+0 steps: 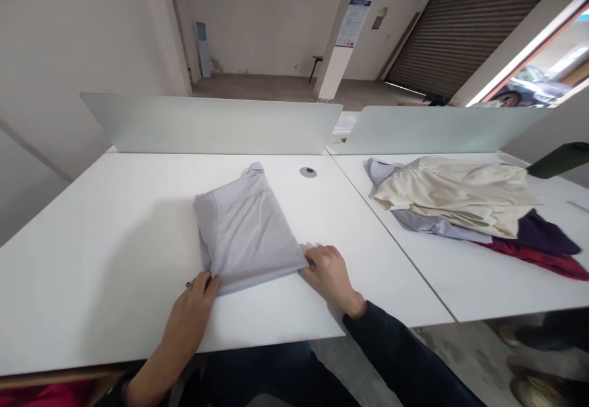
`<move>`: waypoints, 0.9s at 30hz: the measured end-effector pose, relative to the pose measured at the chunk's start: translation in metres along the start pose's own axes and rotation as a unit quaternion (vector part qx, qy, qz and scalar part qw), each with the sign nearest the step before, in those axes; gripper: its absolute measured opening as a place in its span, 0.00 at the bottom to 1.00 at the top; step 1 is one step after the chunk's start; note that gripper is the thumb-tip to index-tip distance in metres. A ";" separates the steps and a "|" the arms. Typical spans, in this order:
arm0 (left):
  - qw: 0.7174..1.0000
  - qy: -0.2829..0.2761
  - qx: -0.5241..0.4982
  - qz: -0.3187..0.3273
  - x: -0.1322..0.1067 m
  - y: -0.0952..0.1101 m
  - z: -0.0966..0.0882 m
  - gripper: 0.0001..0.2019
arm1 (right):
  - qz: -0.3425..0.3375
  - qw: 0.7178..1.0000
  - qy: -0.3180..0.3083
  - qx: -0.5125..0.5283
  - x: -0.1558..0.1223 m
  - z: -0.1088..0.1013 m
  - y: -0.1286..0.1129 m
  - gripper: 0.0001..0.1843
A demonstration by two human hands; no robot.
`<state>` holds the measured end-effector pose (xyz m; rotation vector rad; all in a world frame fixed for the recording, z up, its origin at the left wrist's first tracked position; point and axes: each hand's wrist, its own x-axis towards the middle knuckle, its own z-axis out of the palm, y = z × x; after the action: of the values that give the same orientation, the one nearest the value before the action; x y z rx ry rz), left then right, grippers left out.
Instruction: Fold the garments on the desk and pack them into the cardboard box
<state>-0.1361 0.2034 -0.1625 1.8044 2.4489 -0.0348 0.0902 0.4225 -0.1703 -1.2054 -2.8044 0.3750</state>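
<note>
One grey shirt: folded on our worktop.
Left hand: our fingers pinch its near-left corner.
Right hand: our fingers pinch its near-right corner.

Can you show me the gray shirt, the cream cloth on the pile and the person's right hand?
Gray shirt (251,230), head view: middle of its folded top.
Cream cloth (455,189), head view: middle of its upper side.
Right hand (330,273), head view: back of the hand.

A pile of clothes lies at three o'clock. Frosted panels stand at ten and two. Behind are a cooler at eleven, a stool at twelve, a pillar at one, a shutter and a car at two.
</note>
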 end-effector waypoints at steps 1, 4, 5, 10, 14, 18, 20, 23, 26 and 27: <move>1.000 0.009 -0.001 0.007 -0.008 0.002 0.001 0.29 | -0.002 1.000 -0.003 0.005 -0.008 0.001 0.002 0.07; 0.999 0.046 -0.015 0.017 -0.032 0.005 0.006 0.28 | 0.000 0.999 -0.032 0.040 -0.029 0.000 0.012 0.07; 0.998 0.051 -0.032 0.014 -0.039 0.004 0.007 0.26 | -0.005 0.996 -0.061 0.068 -0.033 -0.002 0.016 0.07; 0.960 -0.002 -0.272 -0.065 -0.042 -0.011 -0.008 0.16 | -0.017 0.921 -0.228 0.314 -0.014 -0.029 0.038 0.12; 0.867 -0.038 -0.429 -0.250 0.003 -0.029 -0.029 0.28 | 0.054 0.856 -0.239 0.455 0.046 -0.033 0.029 0.20; 0.789 -0.137 -0.518 -0.301 0.053 -0.037 -0.033 0.27 | 0.129 0.837 -0.217 0.486 0.099 -0.006 0.013 0.22; 0.823 -0.128 -0.472 -0.288 0.067 -0.036 -0.028 0.22 | 0.134 0.860 -0.184 0.456 0.110 0.008 0.010 0.20; 0.884 -0.089 -0.373 -0.269 0.072 -0.034 -0.018 0.15 | 0.118 0.894 -0.152 0.405 0.108 0.018 0.012 0.17; 0.899 -0.084 -0.347 -0.255 0.070 -0.037 -0.012 0.14 | 0.109 0.900 -0.172 0.385 0.101 0.011 0.016 0.16; 0.898 -0.097 -0.347 -0.251 0.071 -0.040 -0.011 0.14 | 0.110 0.895 -0.182 0.392 0.101 0.008 0.016 0.17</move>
<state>-0.1958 0.2600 -0.1601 0.8176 2.2817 0.5205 0.0310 0.5047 -0.1854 -1.3027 -2.2911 1.6944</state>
